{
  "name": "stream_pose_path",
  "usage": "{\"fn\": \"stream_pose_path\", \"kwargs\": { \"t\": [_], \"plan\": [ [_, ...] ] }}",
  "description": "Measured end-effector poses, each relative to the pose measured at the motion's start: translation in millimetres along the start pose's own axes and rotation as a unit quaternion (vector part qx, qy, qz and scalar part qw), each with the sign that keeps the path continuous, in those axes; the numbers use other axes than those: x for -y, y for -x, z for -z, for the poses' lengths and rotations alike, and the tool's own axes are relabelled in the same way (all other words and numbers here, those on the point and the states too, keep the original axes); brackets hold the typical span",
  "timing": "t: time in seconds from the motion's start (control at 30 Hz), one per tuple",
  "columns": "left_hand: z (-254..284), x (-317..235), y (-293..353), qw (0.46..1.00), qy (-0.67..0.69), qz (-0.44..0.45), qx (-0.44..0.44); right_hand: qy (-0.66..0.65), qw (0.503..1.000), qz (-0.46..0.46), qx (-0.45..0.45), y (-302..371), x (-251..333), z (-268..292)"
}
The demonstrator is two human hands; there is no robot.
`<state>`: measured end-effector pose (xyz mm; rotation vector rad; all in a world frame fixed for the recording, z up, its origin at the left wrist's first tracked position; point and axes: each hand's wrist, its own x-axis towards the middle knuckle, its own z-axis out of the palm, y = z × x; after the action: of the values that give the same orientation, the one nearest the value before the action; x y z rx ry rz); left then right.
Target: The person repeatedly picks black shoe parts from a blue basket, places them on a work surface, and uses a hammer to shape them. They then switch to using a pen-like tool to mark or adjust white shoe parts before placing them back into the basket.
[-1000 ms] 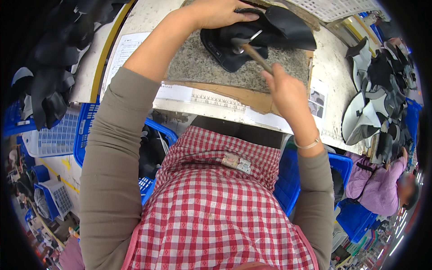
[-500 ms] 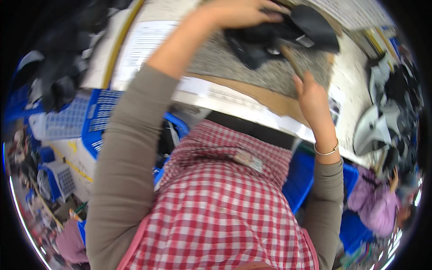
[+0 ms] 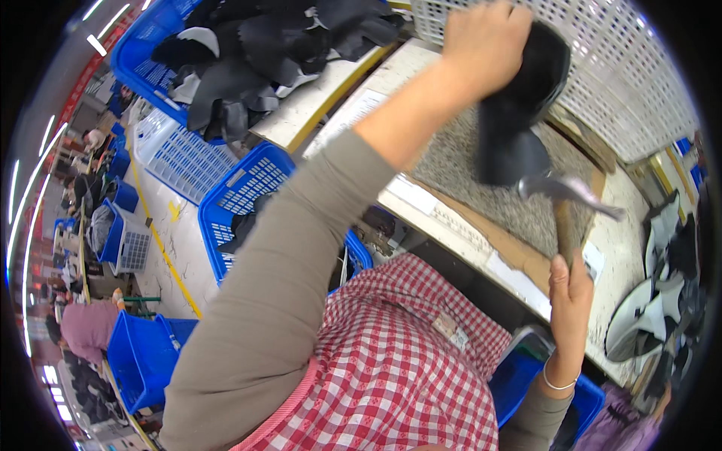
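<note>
My left hand point(image 3: 489, 46) is raised over the far side of the workbench, its fingers closed on a black shoe-upper piece point(image 3: 505, 146). The piece hangs down from the hand in curved, leather-like panels, slightly blurred. My right hand point(image 3: 571, 293) grips the wooden handle of a hammer point(image 3: 565, 197) near its lower end. The hammer's shiny curved metal head is just beside the lower end of the black piece; whether they touch I cannot tell. Below both lies a grey speckled work pad point(image 3: 451, 169) on brown cardboard.
A white perforated basket point(image 3: 602, 71) stands behind the pad. Far left, a blue crate point(image 3: 150, 52) is heaped with black pieces. Another blue basket point(image 3: 244, 188) stands beside the bench. Black and pale grey pieces point(image 3: 653, 301) lie along the bench's right end. Other people sit farther off.
The view has swung left. My left hand has lifted the black piece off the pad, so it hangs down. The hammer, still in my right hand, now shows its head clear of the piece.
</note>
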<state>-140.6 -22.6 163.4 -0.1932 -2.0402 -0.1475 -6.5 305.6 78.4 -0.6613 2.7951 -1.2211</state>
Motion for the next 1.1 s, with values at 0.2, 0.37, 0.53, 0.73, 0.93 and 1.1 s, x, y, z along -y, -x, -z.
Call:
{"fn": "stream_pose_path", "kwargs": {
  "t": [0.2, 0.37, 0.53, 0.73, 0.93, 1.1],
  "plan": [
    [-41.8, -98.4, -30.8, 0.919, -0.065, -0.169, 0.350, 0.148, 0.984, 0.004, -0.099, -14.6, 5.1, -7.1],
    [-57.2, -47.8, 76.7, 0.895, 0.177, -0.162, 0.376, 0.226, 0.972, -0.032, -0.051, -16.6, -61.4, -56.1],
    [-33.9, -13.8, 125.8, 0.940, 0.132, -0.108, 0.296, 0.181, 0.979, -0.017, -0.095, 3.9, -84.7, -85.3],
    [-42.2, -53.1, 81.8, 0.935, -0.067, -0.317, 0.142, 0.191, 0.979, -0.021, -0.067, 0.4, -82.3, -78.7],
    [-8.8, -71.5, 134.9, 0.865, -0.005, -0.120, 0.487, 0.198, 0.976, -0.067, -0.066, -2.4, -79.5, -81.1],
    [-11.7, -57.5, 171.5, 0.891, 0.095, 0.028, 0.443, 0.154, 0.987, -0.007, -0.034, -17.0, -49.5, -39.4]
  ]
}}
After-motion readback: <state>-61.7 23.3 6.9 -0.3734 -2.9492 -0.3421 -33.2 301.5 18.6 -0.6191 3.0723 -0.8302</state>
